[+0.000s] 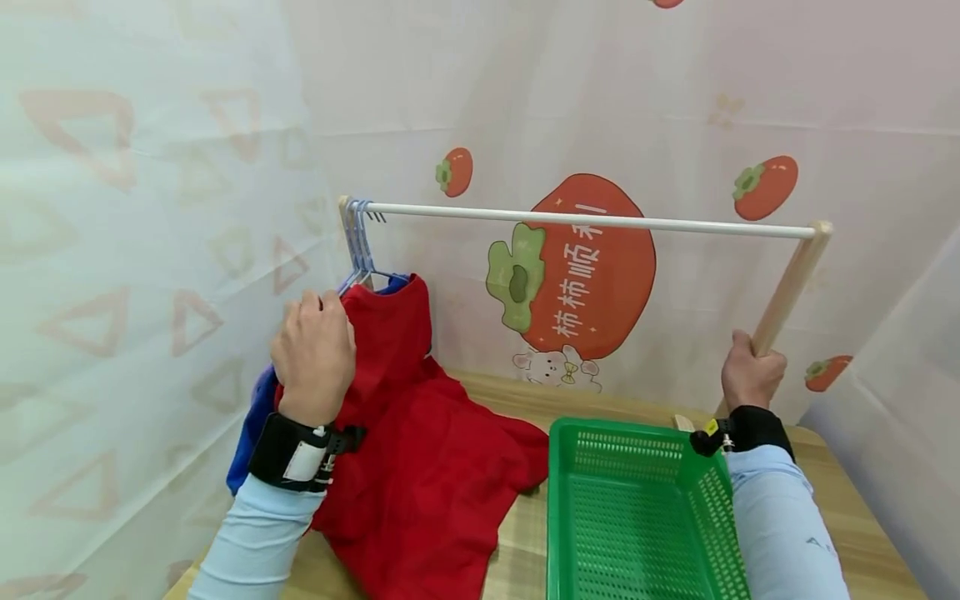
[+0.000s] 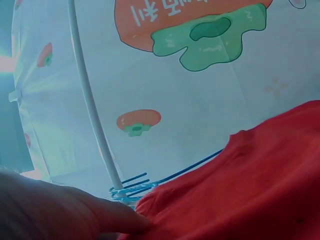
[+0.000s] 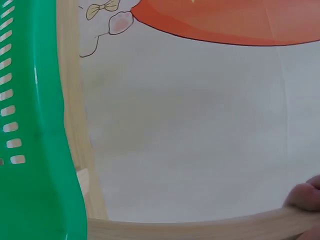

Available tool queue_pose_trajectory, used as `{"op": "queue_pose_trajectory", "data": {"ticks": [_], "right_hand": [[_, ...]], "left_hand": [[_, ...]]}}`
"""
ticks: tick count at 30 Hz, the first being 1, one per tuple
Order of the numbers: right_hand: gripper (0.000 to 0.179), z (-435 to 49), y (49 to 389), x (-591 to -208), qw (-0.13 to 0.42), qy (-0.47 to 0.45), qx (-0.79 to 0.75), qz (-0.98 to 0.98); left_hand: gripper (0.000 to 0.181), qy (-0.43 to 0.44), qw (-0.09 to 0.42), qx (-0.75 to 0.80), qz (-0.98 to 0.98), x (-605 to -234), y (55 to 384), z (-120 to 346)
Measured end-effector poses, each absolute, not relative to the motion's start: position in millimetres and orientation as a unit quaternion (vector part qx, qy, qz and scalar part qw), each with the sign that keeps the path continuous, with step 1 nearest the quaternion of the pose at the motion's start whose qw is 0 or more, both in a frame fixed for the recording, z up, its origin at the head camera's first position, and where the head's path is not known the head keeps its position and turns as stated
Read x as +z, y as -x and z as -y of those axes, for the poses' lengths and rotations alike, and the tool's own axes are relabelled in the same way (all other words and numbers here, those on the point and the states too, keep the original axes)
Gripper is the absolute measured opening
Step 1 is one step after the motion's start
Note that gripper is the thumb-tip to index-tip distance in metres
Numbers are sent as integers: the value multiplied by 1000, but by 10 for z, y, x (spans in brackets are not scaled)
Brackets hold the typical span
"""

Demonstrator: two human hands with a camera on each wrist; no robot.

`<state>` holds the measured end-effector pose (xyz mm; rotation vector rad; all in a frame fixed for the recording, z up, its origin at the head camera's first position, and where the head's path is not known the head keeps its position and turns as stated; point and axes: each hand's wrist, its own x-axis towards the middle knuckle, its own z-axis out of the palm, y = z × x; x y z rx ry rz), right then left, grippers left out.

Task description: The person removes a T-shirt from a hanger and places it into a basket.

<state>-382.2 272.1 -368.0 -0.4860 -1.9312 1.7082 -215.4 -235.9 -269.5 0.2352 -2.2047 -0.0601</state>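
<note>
My left hand (image 1: pixel 313 354), fingers curled, pinches the shoulder of a red shirt (image 1: pixel 442 467) just below the hangers. The left wrist view shows a finger against the edge of the red cloth (image 2: pixel 240 185). Blue wire hangers (image 1: pixel 360 242) hang bunched at the left end of the rack's white bar (image 1: pixel 480 213). Behind the red shirt, blue clothing (image 1: pixel 251 433) shows at its left side and at the neck. My right hand (image 1: pixel 752 373) grips the rack's right wooden post (image 1: pixel 787 292) partway down. The left post is mostly hidden behind the clothes.
A green plastic basket (image 1: pixel 553 508) stands on the wooden table (image 1: pixel 517 525), right of the red shirt and under my right forearm. The shirt's lower part spreads over the table. A printed curtain (image 1: pixel 675 117) with persimmon pictures stands close behind the rack and at both sides.
</note>
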Motion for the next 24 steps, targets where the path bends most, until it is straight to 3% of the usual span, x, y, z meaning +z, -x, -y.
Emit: {"op": "queue_pose_trajectory", "data": {"ticks": [4, 11, 18, 24], "right_hand": [[36, -2776, 3804, -3694, 285, 187, 621, 706], [37, -2735, 3812, -3748, 295, 157, 617, 712], [33, -2711, 3778, -3778, 301, 155, 616, 711], [31, -2735, 3737, -3742, 271, 160, 617, 721]], "left_hand": [[24, -75, 453, -23, 888, -2655, 2173, 2268], [20, -58, 414, -56, 907, -2463, 2085, 2023], [21, -16, 442, -83, 893, -2220, 1815, 1820], [16, 48, 457, -118, 880, -2437, 1600, 1659]]}}
